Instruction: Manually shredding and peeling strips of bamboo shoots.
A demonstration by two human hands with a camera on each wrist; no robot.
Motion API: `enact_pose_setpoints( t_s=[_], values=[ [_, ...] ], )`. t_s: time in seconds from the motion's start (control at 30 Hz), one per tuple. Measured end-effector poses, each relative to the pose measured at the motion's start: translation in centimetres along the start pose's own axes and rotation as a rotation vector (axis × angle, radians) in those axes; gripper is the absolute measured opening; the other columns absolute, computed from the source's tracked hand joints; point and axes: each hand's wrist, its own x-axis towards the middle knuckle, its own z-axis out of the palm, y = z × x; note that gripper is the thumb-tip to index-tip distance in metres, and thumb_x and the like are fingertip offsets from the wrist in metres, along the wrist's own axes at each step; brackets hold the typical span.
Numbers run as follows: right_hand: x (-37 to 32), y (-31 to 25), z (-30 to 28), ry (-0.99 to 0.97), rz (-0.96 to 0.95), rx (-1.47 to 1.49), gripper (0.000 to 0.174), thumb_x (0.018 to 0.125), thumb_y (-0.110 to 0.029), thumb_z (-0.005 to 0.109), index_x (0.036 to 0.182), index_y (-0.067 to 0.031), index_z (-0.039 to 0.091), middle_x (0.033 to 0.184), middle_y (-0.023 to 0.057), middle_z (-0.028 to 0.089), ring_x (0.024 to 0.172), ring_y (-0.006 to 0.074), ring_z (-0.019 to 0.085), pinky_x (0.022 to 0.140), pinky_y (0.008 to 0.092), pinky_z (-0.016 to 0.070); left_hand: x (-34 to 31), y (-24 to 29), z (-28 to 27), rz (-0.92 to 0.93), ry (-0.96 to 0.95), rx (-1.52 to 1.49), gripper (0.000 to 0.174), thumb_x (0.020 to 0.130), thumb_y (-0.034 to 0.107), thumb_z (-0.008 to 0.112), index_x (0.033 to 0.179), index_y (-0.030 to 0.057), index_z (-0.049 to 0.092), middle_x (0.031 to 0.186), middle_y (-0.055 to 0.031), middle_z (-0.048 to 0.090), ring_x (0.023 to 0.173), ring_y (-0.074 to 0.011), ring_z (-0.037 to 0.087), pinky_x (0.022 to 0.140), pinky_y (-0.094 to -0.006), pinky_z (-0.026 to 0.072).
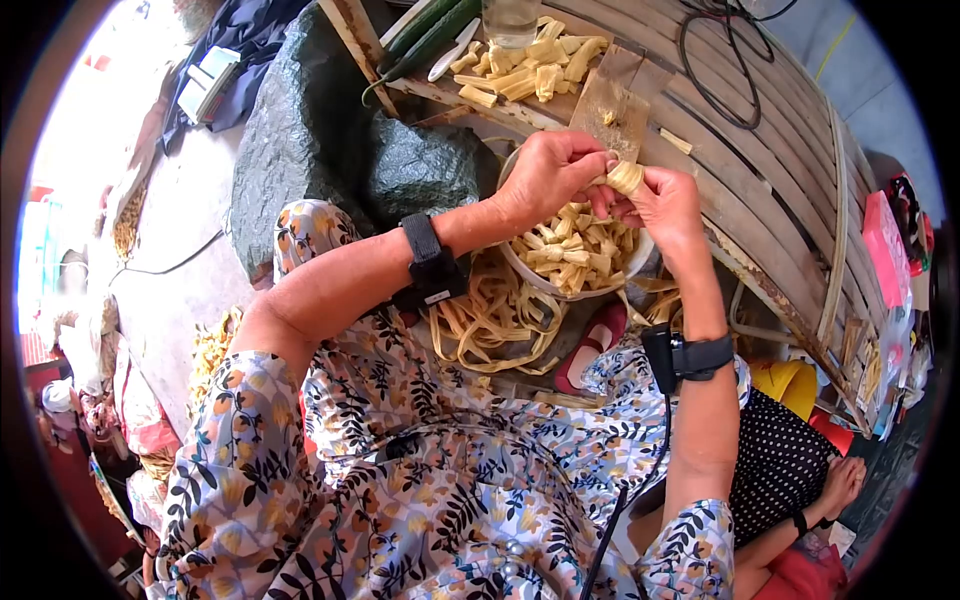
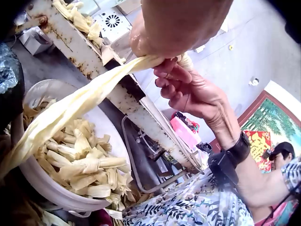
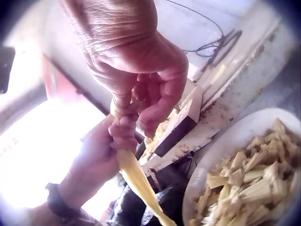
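Note:
Both hands meet above a white bucket (image 1: 643,262) filled with folded pale-yellow strip pieces (image 1: 575,250). My left hand (image 1: 550,178) pinches a yellow strip (image 1: 626,178) near its folded part, and my right hand (image 1: 668,208) grips the same bundle from the other side. In the left wrist view, a long twisted tail of the strip (image 2: 70,110) hangs from the left hand (image 2: 174,28) across the bucket; the right hand (image 2: 197,96) is close beside it. The right wrist view has the tail (image 3: 138,181) hanging below the left fingers, under the right hand (image 3: 141,70).
A slatted table (image 1: 740,190) holds a small wooden board (image 1: 612,105), a pile of folded pieces (image 1: 540,75), green cucumbers (image 1: 430,35), a jar and a black cable (image 1: 735,60). Loose long strips (image 1: 490,325) lie beside the bucket. Another person's arm (image 1: 800,525) shows at lower right.

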Motion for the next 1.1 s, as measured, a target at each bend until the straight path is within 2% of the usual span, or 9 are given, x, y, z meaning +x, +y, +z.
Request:
enact_pose_setpoints(
  t_s=[0.1,0.23,0.33,0.5,0.6,0.7,0.83,0.97,1.1],
  values=[
    [-0.1,-0.7,-0.3,-0.126,0.143,0.185,0.023,0.083,-0.019,0.061,0.084,0.0041,0.064,0.072,0.0023,0.062,0.059,0.0076,0.055,0.052,0.0200,0.0449,0.3,-0.8,-0.3,0.007,-0.077,-0.129,0.027,0.090,0.021,0.048,0.093,-0.0057,0.052,0.072,-0.0089,0.061,0.057,-0.0135,0.061,0.052,-0.0205,0.0460],
    [0.0,0.7,0.4,-0.081,-0.009,-0.064,0.015,0.080,-0.012,0.061,0.082,0.0017,0.066,0.076,0.0014,0.063,0.066,0.0095,0.058,0.059,0.0241,0.0464,-0.5,0.5,0.0,0.013,-0.063,0.321,0.029,0.088,0.025,0.050,0.096,-0.0028,0.047,0.068,-0.0082,0.060,0.055,-0.0120,0.060,0.049,-0.0218,0.0459],
    [-0.3,1.5,2.0,0.153,-0.444,-0.234,0.012,0.077,-0.009,0.061,0.081,0.0015,0.066,0.088,0.0014,0.064,0.079,0.0097,0.057,0.066,0.0246,0.0452,-0.4,-0.7,0.1,0.083,-0.030,0.483,0.029,0.088,0.025,0.051,0.095,-0.0032,0.048,0.068,-0.0080,0.060,0.053,-0.0096,0.057,0.047,-0.0215,0.0436],
    [-0.5,0.3,0.3,0.229,-0.427,0.227,0.009,0.074,0.000,0.060,0.079,0.0007,0.067,0.109,0.0079,0.058,0.094,0.0145,0.053,0.080,0.0259,0.0450,0.3,-1.1,0.3,-0.234,0.039,-0.190,0.022,0.086,0.026,0.054,0.093,0.0051,0.053,0.057,0.0045,0.040,0.046,-0.0024,0.033,0.045,-0.0161,0.0276],
    [-0.2,0.1,-2.0,0.325,-0.184,0.671,0.011,0.078,-0.002,0.059,0.087,0.0012,0.065,0.107,0.0092,0.058,0.089,0.0116,0.055,0.079,0.0234,0.0460,0.2,0.2,-0.2,-0.355,-0.110,-0.428,0.026,0.085,0.029,0.056,0.093,0.0035,0.054,0.061,0.0051,0.042,0.050,-0.0022,0.033,0.045,-0.0166,0.0252],
    [-0.2,0.4,-2.5,0.357,-0.073,0.706,0.015,0.080,-0.006,0.059,0.094,-0.0002,0.063,0.106,0.0076,0.059,0.086,0.0107,0.055,0.077,0.0232,0.0481,0.1,0.2,0.0,-0.263,-0.192,-0.253,0.028,0.086,0.028,0.055,0.093,0.0006,0.057,0.060,0.0066,0.040,0.049,-0.0020,0.030,0.045,-0.0170,0.0228],
    [-0.3,0.5,-2.5,0.039,0.025,0.535,0.022,0.082,-0.022,0.062,0.093,-0.0033,0.063,0.098,0.0054,0.060,0.082,0.0082,0.054,0.067,0.0217,0.0523,0.1,-0.9,-1.6,-0.273,-0.260,-0.256,0.026,0.090,0.023,0.049,0.090,-0.0009,0.059,0.057,0.0077,0.038,0.046,-0.0019,0.028,0.044,-0.0167,0.0220],
    [-0.8,0.0,-0.4,-0.109,0.072,0.425,0.024,0.079,-0.023,0.065,0.093,-0.0039,0.062,0.069,-0.0021,0.056,0.059,0.0016,0.049,0.048,0.0132,0.0394,0.4,-1.3,-2.1,-0.290,-0.387,-0.350,0.025,0.092,0.022,0.045,0.088,0.0009,0.057,0.057,0.0078,0.038,0.046,-0.0015,0.028,0.043,-0.0168,0.0218],
    [-0.2,1.2,0.2,-0.076,0.019,0.633,0.020,0.078,-0.017,0.065,0.092,-0.0024,0.062,0.065,-0.0021,0.053,0.052,0.0003,0.041,0.043,0.0139,0.0307,0.6,-1.3,-2.5,-0.348,-0.404,-0.360,0.024,0.092,0.022,0.044,0.086,0.0018,0.056,0.055,0.0077,0.038,0.046,-0.0010,0.028,0.042,-0.0164,0.0220]
  ],
)
